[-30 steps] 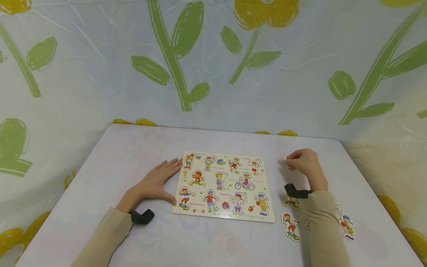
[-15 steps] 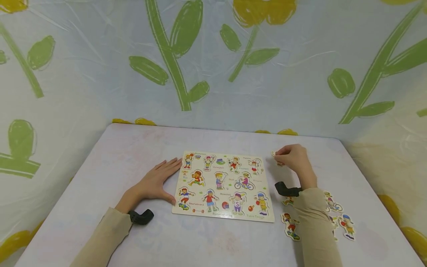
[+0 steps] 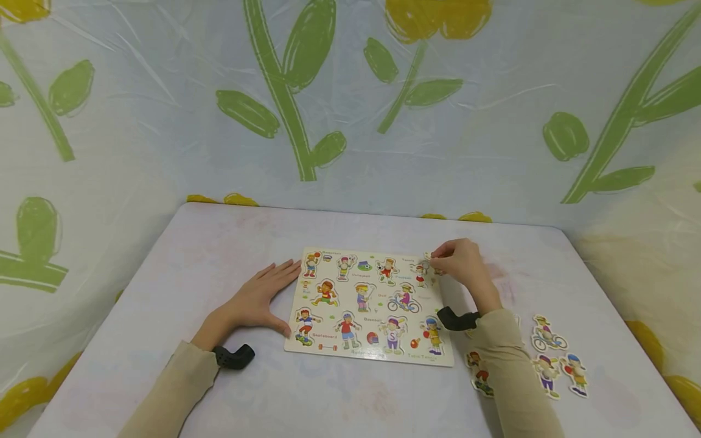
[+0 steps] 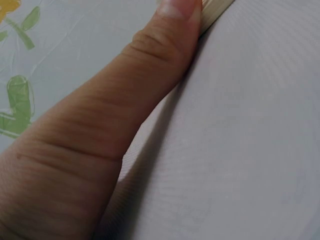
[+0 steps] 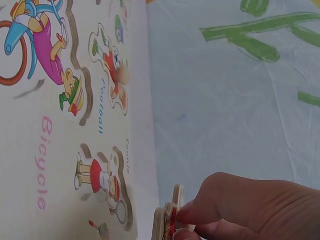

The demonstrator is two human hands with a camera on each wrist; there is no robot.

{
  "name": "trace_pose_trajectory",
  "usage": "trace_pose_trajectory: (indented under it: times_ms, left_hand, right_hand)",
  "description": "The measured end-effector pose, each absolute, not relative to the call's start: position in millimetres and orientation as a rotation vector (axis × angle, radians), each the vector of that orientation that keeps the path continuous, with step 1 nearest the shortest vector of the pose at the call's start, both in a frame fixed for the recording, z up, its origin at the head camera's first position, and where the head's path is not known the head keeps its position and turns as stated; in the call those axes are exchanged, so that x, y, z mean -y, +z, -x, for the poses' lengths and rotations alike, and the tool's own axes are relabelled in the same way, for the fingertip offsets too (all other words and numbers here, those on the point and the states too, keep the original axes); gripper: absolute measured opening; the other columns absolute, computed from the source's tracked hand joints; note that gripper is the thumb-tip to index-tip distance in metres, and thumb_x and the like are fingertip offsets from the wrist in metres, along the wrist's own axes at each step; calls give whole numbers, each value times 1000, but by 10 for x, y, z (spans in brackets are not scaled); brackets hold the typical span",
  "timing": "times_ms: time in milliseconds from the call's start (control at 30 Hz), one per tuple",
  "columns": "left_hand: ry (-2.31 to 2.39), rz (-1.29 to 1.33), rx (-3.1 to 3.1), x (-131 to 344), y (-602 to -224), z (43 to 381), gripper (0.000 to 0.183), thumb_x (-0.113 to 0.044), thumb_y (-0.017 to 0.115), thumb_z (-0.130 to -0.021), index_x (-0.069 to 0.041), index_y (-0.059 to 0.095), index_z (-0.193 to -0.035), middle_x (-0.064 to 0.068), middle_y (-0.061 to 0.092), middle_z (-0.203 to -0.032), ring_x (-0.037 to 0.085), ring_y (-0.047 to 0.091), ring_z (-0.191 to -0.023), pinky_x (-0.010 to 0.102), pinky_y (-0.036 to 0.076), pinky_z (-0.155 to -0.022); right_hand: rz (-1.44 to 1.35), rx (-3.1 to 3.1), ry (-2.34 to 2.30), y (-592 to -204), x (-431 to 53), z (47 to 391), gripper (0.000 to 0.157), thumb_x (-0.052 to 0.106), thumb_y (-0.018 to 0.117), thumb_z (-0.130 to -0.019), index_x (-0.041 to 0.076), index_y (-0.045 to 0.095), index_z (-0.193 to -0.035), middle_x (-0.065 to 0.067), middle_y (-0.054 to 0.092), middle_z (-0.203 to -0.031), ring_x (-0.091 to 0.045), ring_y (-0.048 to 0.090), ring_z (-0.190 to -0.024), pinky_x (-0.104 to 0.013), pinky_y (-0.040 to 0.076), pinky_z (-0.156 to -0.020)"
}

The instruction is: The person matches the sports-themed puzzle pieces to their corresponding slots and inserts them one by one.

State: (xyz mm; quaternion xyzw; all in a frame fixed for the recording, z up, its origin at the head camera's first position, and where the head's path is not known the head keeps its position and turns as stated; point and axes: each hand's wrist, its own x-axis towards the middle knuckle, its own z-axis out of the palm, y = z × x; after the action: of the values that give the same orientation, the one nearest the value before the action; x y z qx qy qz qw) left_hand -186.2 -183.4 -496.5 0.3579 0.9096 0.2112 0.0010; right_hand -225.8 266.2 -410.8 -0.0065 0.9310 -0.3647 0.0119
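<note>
My right hand [image 3: 462, 264] pinches a small wooden puzzle piece [image 5: 165, 222] on edge between thumb and fingers; a bit of red shows on its face. The hand is at the upper right corner of the puzzle board [image 3: 339, 309], beside the tennis player recess [image 5: 100, 175]. The football piece [image 5: 112, 70] sits in its slot, while the bicycle recess [image 5: 55, 55] shows bare walls. With fingers spread, my left hand [image 3: 254, 304] lies flat on the table against the board's left edge. Its thumb [image 4: 140, 75] touches the board's side in the left wrist view.
Right of the board lie loose pieces: a cyclist [image 3: 547, 333], a baseball player [image 3: 546, 376], a table tennis player [image 3: 575, 374] and a skateboarder [image 3: 477, 371] partly under the right sleeve [image 3: 509, 365]. A flowered cloth [image 3: 350, 109] hangs behind the table.
My right hand has moved left with the puzzle piece, from the table right of the board to the board's upper right corner. The left hand has stayed in place.
</note>
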Motion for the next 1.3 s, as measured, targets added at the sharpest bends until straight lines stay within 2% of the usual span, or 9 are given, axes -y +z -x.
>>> trace_pose_trajectory:
  times_ms: [200,367,767,1300]
  left_hand:
    - [665,-1128,-2856,1833,-4956,1858,136,-87,68,-57,-10,22,-159,2,19,-165,25,13,-152,46,10,-122]
    - [663,-1141,-2860,1842,-4950,1859,136,-86,69,-57,-9,23,-158,4,20,-165,28,15,-151,49,13,-122]
    - [639,-1106,-2841,1832,-4900,1855,137,-86,69,-56,-11,20,-159,2,17,-165,25,11,-152,46,10,-123]
    - [669,-1108,-2839,1818,-4910,1834,136,-83,72,-57,-9,22,-159,3,18,-165,27,13,-152,48,10,-122]
  right_hand:
    - [84,-2885,-1133,-4162,-2579,2263,14,11,73,-84,-1,72,-89,-11,70,-79,-19,64,-64,-30,55,-59]
    - [95,-2868,-1084,-4200,-2507,2265,12,12,74,-84,0,72,-87,-9,68,-77,-19,59,-64,-30,52,-59]
    - [104,-2822,-1050,-4235,-2430,2238,8,8,73,-81,1,72,-82,-7,64,-64,-18,54,-54,-30,47,-51]
    - [133,-2863,-957,-4265,-2432,2245,7,8,75,-78,2,72,-78,-4,64,-68,-19,54,-62,-28,47,-54]
